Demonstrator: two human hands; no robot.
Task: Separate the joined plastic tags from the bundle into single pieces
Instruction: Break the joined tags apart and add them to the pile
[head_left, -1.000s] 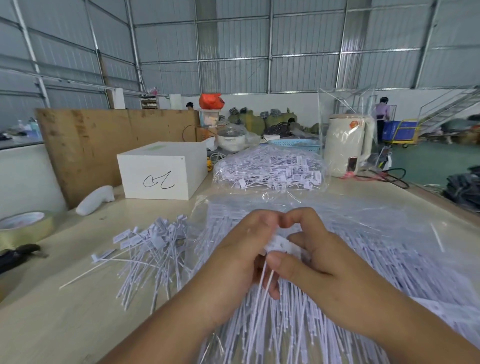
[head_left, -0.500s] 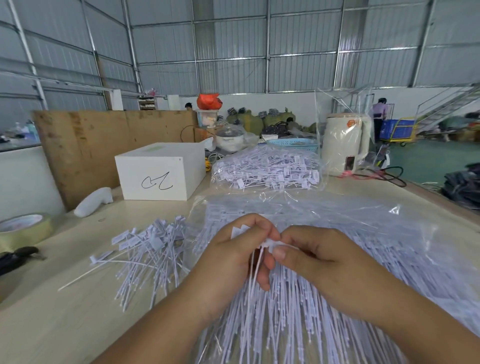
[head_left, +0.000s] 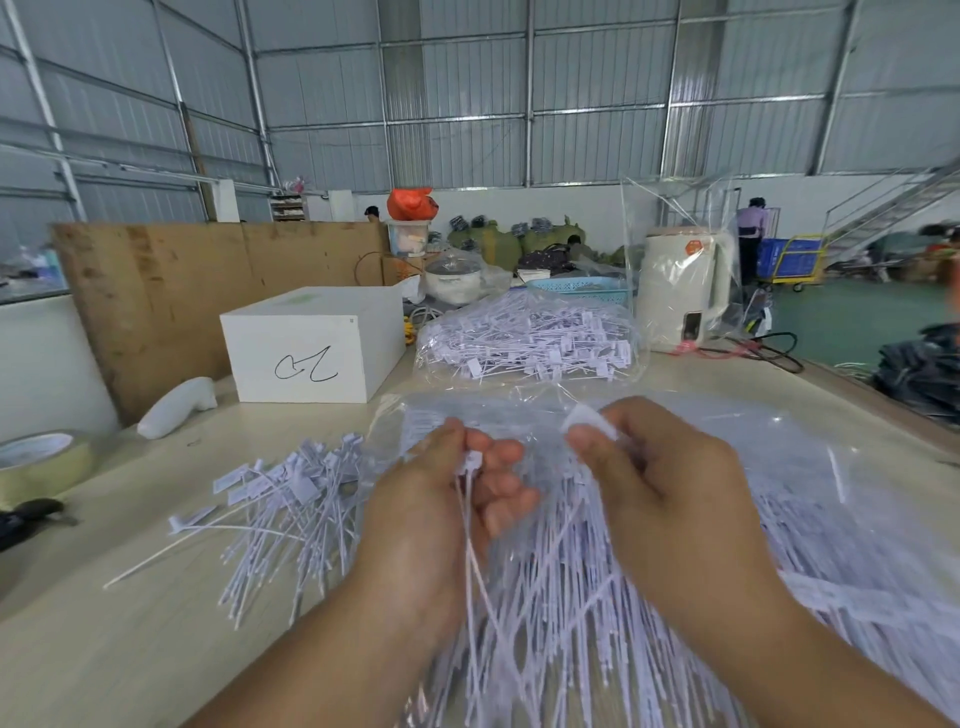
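One tag is pinched by left hand fingers; joined strip is clamped in right hand. Trailing tails below fingers could be snagged, scattering the bundle.

Both forearms are cut off by the lower edge. The left hand hides part of the single tag it pinches; the right hand covers most of the blurred tag bundle — its count cannot be told. The roll of tape and a black tool on the table are cropped at the left edge. Distant people are too small to resolve.
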